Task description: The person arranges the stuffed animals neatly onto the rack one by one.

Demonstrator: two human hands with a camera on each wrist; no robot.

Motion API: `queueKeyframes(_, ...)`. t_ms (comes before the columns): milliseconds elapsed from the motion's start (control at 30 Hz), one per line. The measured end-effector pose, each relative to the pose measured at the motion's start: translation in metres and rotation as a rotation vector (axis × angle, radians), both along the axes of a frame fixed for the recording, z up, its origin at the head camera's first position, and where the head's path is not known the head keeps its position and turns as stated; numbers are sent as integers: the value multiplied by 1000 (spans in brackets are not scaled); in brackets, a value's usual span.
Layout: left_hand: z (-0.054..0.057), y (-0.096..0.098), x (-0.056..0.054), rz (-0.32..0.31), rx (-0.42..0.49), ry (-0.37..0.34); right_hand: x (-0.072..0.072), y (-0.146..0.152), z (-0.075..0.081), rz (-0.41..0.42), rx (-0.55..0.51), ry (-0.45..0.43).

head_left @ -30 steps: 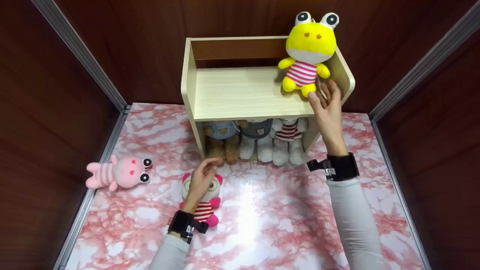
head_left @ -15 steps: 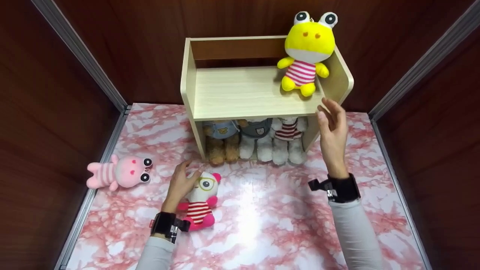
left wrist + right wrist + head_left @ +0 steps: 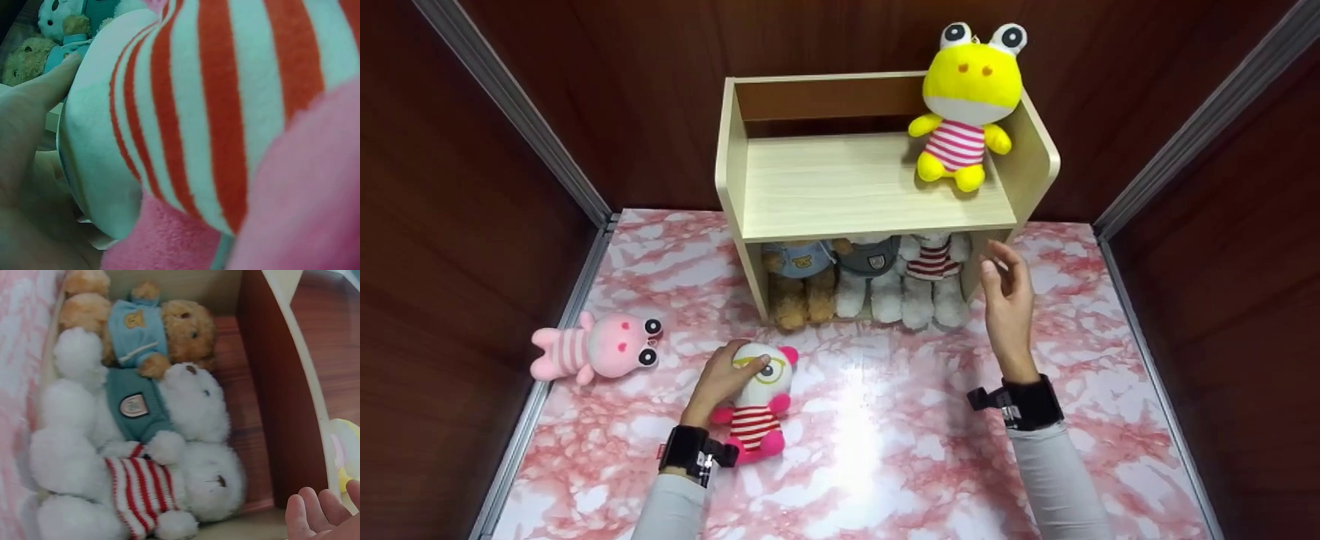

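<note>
A plush panda [image 3: 756, 427] with pink limbs and a red-and-white striped body lies face up on the floor. My left hand [image 3: 724, 382] holds it by the head, thumb across its face and fingers round the side. In the left wrist view the stripes [image 3: 219, 101] fill much of the picture, and the fingertips are partly hidden behind the head. My right hand [image 3: 1009, 311], fingers loosely bent and holding nothing, is near the right side panel of the wooden shelf [image 3: 840, 184]. A yellow frog plush [image 3: 960, 142] sits on the upper board at the right.
Several things stand around: a brown bear [image 3: 135, 332] in blue, a white bear [image 3: 194, 402] in grey-green and a white bear [image 3: 143, 486] in stripes share the lower compartment. A pink frog plush [image 3: 596, 346] lies at the left. Dark wood walls [image 3: 1207, 262] enclose the marbled floor.
My right hand has drawn away from the yellow frog, down toward the front. My left hand moved left from over the panda, then took hold of its head.
</note>
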State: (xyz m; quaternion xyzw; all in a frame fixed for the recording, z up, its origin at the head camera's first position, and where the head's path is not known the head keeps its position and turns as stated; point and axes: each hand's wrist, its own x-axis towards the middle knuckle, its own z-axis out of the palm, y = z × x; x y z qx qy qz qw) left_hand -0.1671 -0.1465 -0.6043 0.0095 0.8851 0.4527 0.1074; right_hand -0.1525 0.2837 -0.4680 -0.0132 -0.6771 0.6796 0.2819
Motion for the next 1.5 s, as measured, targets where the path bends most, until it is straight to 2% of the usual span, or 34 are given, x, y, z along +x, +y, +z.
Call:
queueKeyframes(133, 1, 3, 4, 42, 42, 10, 4, -1, -15, 2, 6, -34)
queueKeyframes(200, 2, 6, 6, 73, 68, 10, 9, -2, -26, 18, 10, -80)
queueKeyframes(367, 7, 18, 10, 132, 135, 38, 25, -13, -66, 102, -9, -246)
queueKeyframes(533, 15, 40, 11, 173, 244, 52, 38, -30, -103, 177, -39, -380)
queueKeyframes(633, 19, 56, 11, 195, 299, 48, 42, -41, -118, 225, -53, -447)
queueKeyframes(733, 21, 74, 8, 198, 318, 86, 45, -52, -129, 285, -57, -485)
queueKeyframes(867, 26, 96, 5, 186, 330, 140, 46, -68, -138, 372, -45, -470)
queueKeyframes(1000, 32, 113, 4, 172, 343, 146, 48, -81, -142, 459, -87, -455)
queueKeyframes(1167, 40, 130, 4, 168, 341, 178, 53, -91, -142, 538, -136, -485)
queueKeyframes(1500, 49, 151, 5, 142, 339, 221, 57, -98, -139, 544, -41, -442)
